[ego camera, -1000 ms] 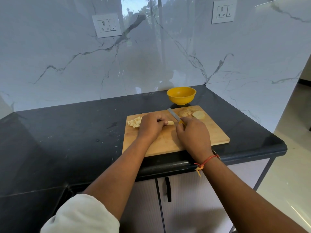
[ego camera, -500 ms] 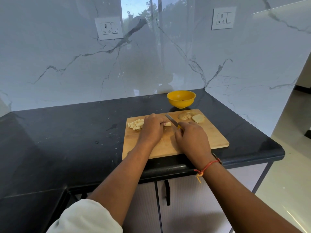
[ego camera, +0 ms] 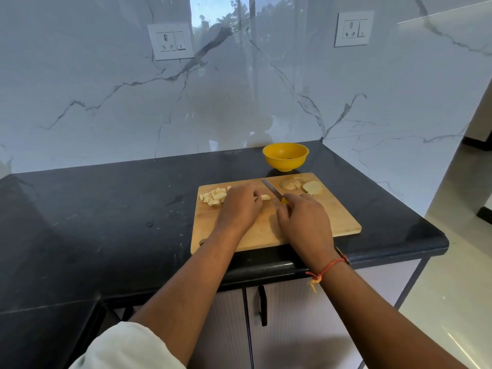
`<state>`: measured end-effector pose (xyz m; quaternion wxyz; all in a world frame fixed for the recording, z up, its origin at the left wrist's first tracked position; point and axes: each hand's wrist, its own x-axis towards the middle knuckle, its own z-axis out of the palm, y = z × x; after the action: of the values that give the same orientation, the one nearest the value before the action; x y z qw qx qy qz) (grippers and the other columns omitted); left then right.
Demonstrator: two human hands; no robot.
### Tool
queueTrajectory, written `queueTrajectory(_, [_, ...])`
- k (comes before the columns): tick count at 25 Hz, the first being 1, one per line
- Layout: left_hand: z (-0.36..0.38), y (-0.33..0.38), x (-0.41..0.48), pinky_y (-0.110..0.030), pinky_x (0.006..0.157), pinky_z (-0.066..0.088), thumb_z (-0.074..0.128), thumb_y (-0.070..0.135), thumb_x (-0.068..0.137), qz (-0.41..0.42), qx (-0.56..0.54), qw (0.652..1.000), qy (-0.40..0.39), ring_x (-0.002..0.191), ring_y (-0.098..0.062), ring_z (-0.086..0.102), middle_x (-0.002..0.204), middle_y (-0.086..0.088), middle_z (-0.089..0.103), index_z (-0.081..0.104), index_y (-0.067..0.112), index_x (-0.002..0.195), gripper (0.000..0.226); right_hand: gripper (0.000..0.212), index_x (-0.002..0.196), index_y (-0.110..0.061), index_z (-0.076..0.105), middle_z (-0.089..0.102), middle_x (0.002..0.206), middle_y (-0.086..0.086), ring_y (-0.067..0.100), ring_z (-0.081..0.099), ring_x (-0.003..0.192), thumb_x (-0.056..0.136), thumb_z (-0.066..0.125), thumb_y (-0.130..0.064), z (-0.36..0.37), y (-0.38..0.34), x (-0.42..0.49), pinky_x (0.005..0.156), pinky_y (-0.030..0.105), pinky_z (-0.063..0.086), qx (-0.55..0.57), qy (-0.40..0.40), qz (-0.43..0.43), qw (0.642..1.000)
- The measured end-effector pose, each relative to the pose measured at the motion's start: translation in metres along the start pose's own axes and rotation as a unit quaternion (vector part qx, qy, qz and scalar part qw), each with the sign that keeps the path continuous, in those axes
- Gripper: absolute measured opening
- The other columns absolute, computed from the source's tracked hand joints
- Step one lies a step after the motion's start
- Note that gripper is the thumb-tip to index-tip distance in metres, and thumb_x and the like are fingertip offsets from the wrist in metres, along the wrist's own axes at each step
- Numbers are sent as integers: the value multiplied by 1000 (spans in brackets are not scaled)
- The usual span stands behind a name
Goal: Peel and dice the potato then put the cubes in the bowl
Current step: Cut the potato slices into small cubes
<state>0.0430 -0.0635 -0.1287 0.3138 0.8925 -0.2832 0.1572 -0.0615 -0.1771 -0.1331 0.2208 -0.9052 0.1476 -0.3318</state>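
Hardly any shift since half a second back: both hands, blade and potato keep their places on the board.

- Cutting board (ego camera: 338, 217): wooden, lying at the front edge of the black counter (ego camera: 106, 209), toward its right end.
- Left hand (ego camera: 241, 206): palm down on the board's middle, fingers curled over a potato strip (ego camera: 265, 197), pinning it; only the strip's pale right tip shows past the fingers.
- Right hand (ego camera: 306, 222): closed round the yellow handle of the knife (ego camera: 273, 191); the blade slants away toward the board's far edge, just right of the strip's tip. Whether the edge touches the strip cannot be told. A red thread (ego camera: 326, 269) circles this wrist.
- Potato cubes (ego camera: 213, 197): small pale heap at the board's far left corner, just left of the left hand.
- Uncut potato pieces (ego camera: 312, 187): at the board's far right corner, one pale slab with a browner, partly sliced lump beside it on its left.
- Yellow bowl (ego camera: 285, 163): upright on the counter just behind the board's far edge, near the counter's back right corner; no cubes visible in it.
- Wall sockets (ego camera: 171, 41): two white plates on the marble wall behind the counter.
- Cabinet handle (ego camera: 263, 304): black, vertical, below the counter's front edge.
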Motion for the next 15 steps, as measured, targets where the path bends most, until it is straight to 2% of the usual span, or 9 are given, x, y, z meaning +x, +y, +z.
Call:
queueTrajectory(3, [-1,1,-2,-27,76,50,67,22,93,15,-8,1000,-13,90,-8,60,94,8,68,70,24,93,4,25,108,-22,72,60,83,-4,9,54,72,97,52,-32,1,1,1,60,20,42,5,3,0,1000])
queueTrajectory(7, [-1,-2,-2,-28,82,53,70,24,92,15,-27,999,-27,94,-6,62,98,11,70,70,28,95,5,24,107,-22,72,58,82,-4,8,53,71,96,52,-32,1,1,1,55,14,33,1,3,6,1000])
queueTrajectory(11, [-2,-3,0,-29,85,54,69,18,91,-19,-49,998,-20,98,-7,62,105,7,69,66,26,105,16,25,108,-21,72,58,84,-4,9,54,71,97,53,-33,-1,-1,-2,60,20,45,-17,-2,-10,1000])
queueTrajectory(15, [-1,-6,3,-31,87,55,71,19,91,-38,-47,998,-14,97,-7,63,104,8,70,67,24,108,18,26,112,-23,71,58,88,-4,8,52,71,98,54,-35,-2,-5,-3,63,19,46,-26,-16,-30,999])
